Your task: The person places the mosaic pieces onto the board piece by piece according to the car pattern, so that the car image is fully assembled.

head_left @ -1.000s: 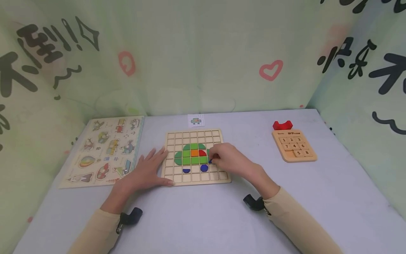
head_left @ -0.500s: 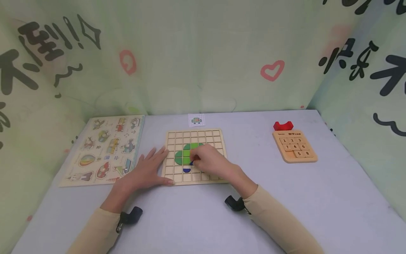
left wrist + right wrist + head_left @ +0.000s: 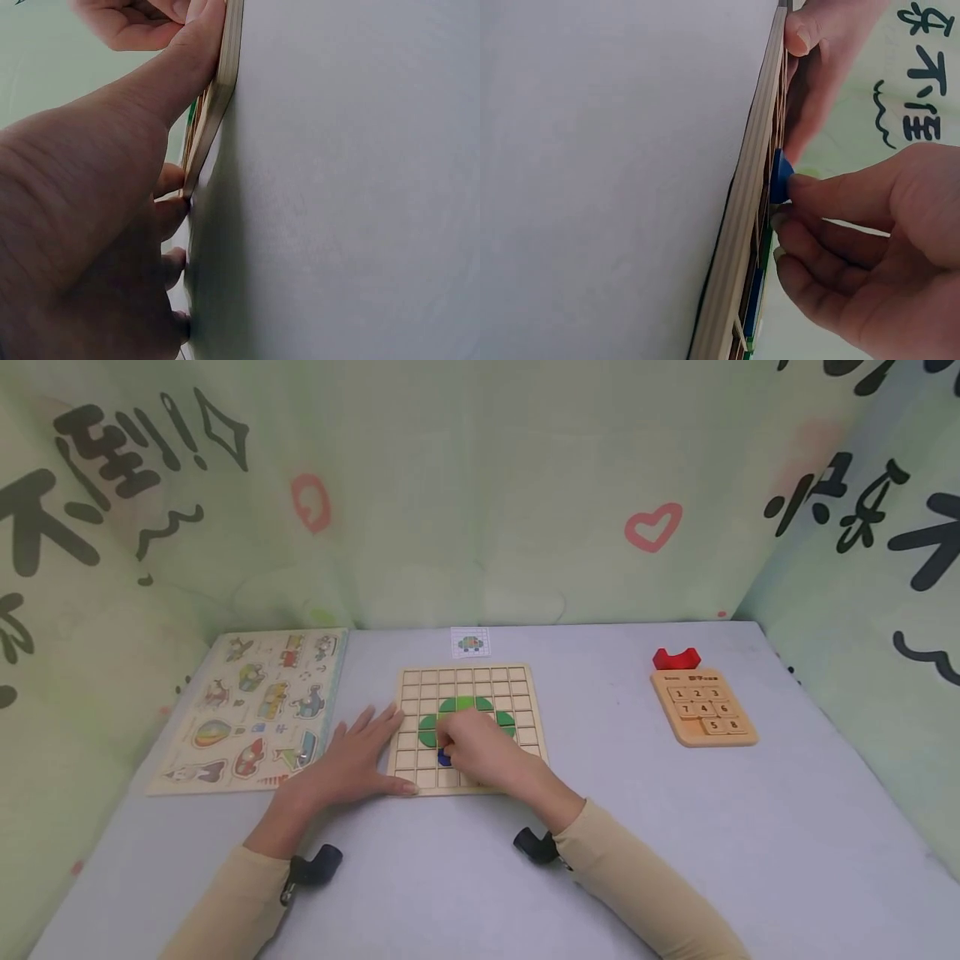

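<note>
My right hand (image 3: 486, 745) is over the middle of a wooden grid board (image 3: 517, 677). Its thumb and fingertips pinch a small blue curved piece (image 3: 780, 178) right at the board's surface. Green pieces (image 3: 505, 720) sit in the cells around it, partly covered by the hand. A further blue piece (image 3: 755, 300) shows lower along the board in the right wrist view. My left hand (image 3: 348, 768) rests on the board's left side, fingers spread, with the thumb on its near left corner.
A picture puzzle board (image 3: 255, 714) lies to the left. On the right are a wooden number puzzle (image 3: 701, 710) and a red notched piece (image 3: 677, 659). Behind the grid board lies a small pattern card (image 3: 471, 642). Printed curtains (image 3: 555, 485) enclose the table.
My right hand has moved left across the board, from its right side to the blue half-round spot near the lower middle. The left hand has stayed at the board's edge.
</note>
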Motion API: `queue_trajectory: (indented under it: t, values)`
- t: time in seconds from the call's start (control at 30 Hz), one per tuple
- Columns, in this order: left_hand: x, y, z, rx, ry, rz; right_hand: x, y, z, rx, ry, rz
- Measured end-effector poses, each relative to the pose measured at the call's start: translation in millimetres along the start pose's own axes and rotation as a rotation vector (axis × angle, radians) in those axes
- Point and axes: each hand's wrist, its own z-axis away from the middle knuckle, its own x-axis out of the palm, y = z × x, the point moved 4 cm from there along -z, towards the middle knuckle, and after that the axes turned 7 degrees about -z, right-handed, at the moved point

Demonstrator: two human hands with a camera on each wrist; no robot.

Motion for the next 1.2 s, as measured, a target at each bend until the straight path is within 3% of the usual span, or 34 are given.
queue_trajectory:
  t: [0.3, 0.53, 0.9, 1.2]
  values:
    - [-0.8, 1.1, -0.7, -0.002, -0.013, 0.004, 0.9, -4.4, 3.5, -0.004, 0.0, 0.119]
    - [-1.7, 2.2, 0.4, -0.002, -0.014, 0.002, 1.5, -7.0, 6.3, -0.067, -0.003, 0.211]
    - [-1.6, 1.8, 0.2, -0.007, -0.013, 0.002, 2.6, -6.6, 6.9, -0.1, -0.005, 0.215]
    - [-1.4, 1.2, 0.7, -0.005, -0.011, 0.001, 0.9, -5.9, 6.9, -0.073, -0.024, 0.192]
